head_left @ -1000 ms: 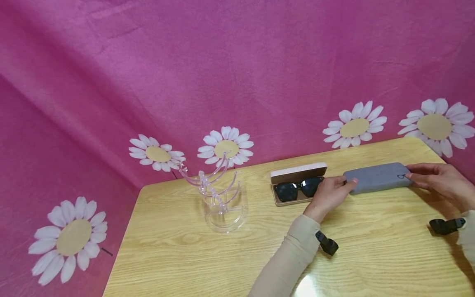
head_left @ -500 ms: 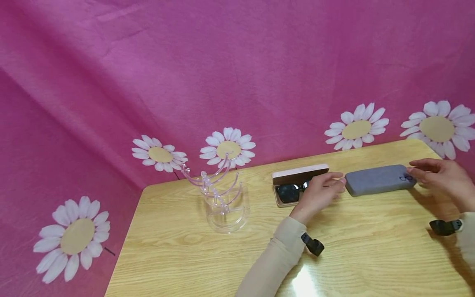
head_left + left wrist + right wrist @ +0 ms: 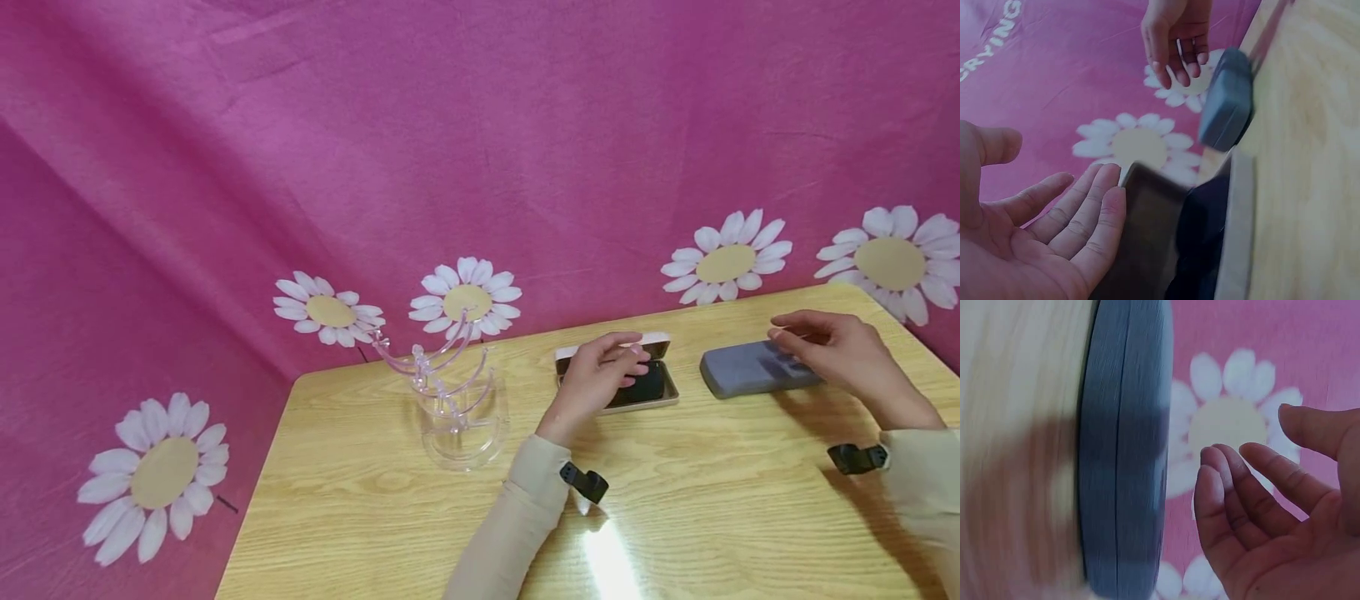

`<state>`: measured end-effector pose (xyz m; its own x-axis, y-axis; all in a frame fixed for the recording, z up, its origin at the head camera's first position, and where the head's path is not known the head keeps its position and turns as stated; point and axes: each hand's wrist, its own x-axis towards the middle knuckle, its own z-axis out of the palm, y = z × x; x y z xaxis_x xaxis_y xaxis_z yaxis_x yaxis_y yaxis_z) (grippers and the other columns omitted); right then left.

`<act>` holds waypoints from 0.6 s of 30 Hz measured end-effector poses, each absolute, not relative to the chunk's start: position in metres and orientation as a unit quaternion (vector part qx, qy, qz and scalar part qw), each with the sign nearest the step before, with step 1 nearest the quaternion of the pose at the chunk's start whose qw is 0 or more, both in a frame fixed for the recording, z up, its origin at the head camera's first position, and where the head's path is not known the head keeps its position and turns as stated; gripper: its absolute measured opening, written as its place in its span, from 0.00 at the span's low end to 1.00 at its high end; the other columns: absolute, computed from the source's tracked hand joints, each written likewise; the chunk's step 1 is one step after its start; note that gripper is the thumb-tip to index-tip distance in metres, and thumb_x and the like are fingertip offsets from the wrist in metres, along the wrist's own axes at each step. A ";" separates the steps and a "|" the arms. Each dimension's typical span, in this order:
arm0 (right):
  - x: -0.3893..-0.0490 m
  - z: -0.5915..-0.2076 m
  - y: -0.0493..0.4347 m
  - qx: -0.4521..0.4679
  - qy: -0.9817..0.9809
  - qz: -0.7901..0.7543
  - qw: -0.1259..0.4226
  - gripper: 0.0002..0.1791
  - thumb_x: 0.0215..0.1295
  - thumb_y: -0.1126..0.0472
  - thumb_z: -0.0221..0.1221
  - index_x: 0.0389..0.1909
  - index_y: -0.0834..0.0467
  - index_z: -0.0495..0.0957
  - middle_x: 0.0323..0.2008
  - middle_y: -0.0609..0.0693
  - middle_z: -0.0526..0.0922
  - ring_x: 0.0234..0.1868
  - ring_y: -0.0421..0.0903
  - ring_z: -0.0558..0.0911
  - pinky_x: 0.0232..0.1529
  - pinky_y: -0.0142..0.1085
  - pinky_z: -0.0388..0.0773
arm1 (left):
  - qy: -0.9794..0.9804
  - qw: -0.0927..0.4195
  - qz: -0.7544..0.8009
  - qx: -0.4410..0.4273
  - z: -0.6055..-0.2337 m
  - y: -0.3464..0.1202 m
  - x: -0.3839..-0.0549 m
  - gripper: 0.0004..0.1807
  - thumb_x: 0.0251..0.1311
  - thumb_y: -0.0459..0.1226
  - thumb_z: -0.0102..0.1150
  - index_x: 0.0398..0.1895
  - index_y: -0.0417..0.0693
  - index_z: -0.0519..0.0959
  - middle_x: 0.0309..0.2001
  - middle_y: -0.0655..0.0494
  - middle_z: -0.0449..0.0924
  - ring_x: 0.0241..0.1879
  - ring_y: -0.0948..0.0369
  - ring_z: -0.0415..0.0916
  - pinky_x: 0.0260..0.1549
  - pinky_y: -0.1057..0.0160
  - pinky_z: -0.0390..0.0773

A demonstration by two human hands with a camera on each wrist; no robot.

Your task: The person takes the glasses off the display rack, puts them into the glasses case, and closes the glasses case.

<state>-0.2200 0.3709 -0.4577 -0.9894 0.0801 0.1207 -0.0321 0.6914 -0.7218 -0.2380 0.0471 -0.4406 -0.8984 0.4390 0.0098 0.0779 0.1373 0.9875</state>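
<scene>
Over the opened glasses case (image 3: 655, 342) hovers my left hand (image 3: 592, 375), its fingers loosely spread with nothing between them. Dark sunglasses (image 3: 647, 385) lie in that case, partly covered by the hand in the head view; the left wrist view shows the dark lenses (image 3: 1204, 219) beside the case's brown inner lid (image 3: 1147, 219). Above a closed grey-blue glasses case (image 3: 738, 369) is my right hand (image 3: 843, 350), fingers relaxed and holding nothing. In the right wrist view the closed case (image 3: 1125, 450) shows its seam, with a gap between it and the fingertips.
A clear plastic glasses stand (image 3: 457, 417) with curved arms stands left of the cases on the wooden table (image 3: 360, 500). Behind the table hangs a pink cloth (image 3: 480, 150) printed with white daisies.
My left hand has left the closed case's near end and moved left over the sunglasses. My right hand has let go of the closed case's right end, lifted and shifted left above it.
</scene>
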 end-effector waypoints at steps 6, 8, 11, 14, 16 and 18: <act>-0.227 -0.457 0.342 0.020 -0.919 0.392 0.032 0.27 0.69 0.46 0.56 0.56 0.64 0.76 0.39 0.53 0.88 0.30 0.26 0.80 0.29 0.23 0.75 | 0.745 0.111 0.637 0.163 -0.439 0.025 -0.244 0.18 0.71 0.45 0.51 0.60 0.56 0.75 0.49 0.49 0.84 0.46 0.59 0.84 0.45 0.63 0.84; -0.229 -0.458 0.334 0.025 -0.918 0.396 0.018 0.28 0.69 0.45 0.55 0.57 0.64 0.75 0.43 0.60 0.87 0.31 0.25 0.80 0.30 0.23 0.76 | 0.748 0.100 0.637 0.158 -0.438 0.020 -0.244 0.18 0.70 0.44 0.51 0.60 0.55 0.75 0.49 0.49 0.84 0.46 0.58 0.85 0.44 0.63 0.85; -0.233 -0.458 0.324 0.032 -0.909 0.415 -0.007 0.30 0.71 0.44 0.53 0.60 0.65 0.72 0.49 0.66 0.83 0.33 0.26 0.82 0.33 0.24 0.79 | 0.753 0.073 0.637 0.150 -0.435 0.013 -0.245 0.16 0.70 0.42 0.52 0.59 0.52 0.77 0.47 0.48 0.85 0.45 0.56 0.85 0.41 0.63 0.85; -0.239 -0.457 0.312 0.035 -0.893 0.446 -0.034 0.34 0.72 0.42 0.50 0.63 0.66 0.68 0.55 0.68 0.80 0.37 0.28 0.84 0.37 0.24 0.81 | 0.753 0.033 0.643 0.135 -0.431 0.007 -0.246 0.15 0.69 0.38 0.53 0.57 0.50 0.78 0.45 0.47 0.85 0.44 0.54 0.85 0.39 0.63 0.86; -0.243 -0.457 0.304 0.038 -0.885 0.462 -0.050 0.36 0.72 0.41 0.47 0.65 0.68 0.66 0.56 0.70 0.78 0.38 0.27 0.84 0.38 0.24 0.81 | 0.748 0.007 0.651 0.127 -0.429 0.003 -0.247 0.15 0.69 0.37 0.53 0.55 0.48 0.79 0.45 0.45 0.85 0.44 0.51 0.85 0.39 0.61 0.86; -0.248 -0.456 0.296 0.044 -0.876 0.476 -0.062 0.38 0.73 0.41 0.46 0.66 0.71 0.64 0.57 0.72 0.76 0.39 0.27 0.83 0.40 0.25 0.82 | 0.743 -0.024 0.658 0.119 -0.428 -0.001 -0.249 0.14 0.68 0.36 0.54 0.54 0.47 0.80 0.45 0.43 0.85 0.43 0.49 0.85 0.39 0.56 0.86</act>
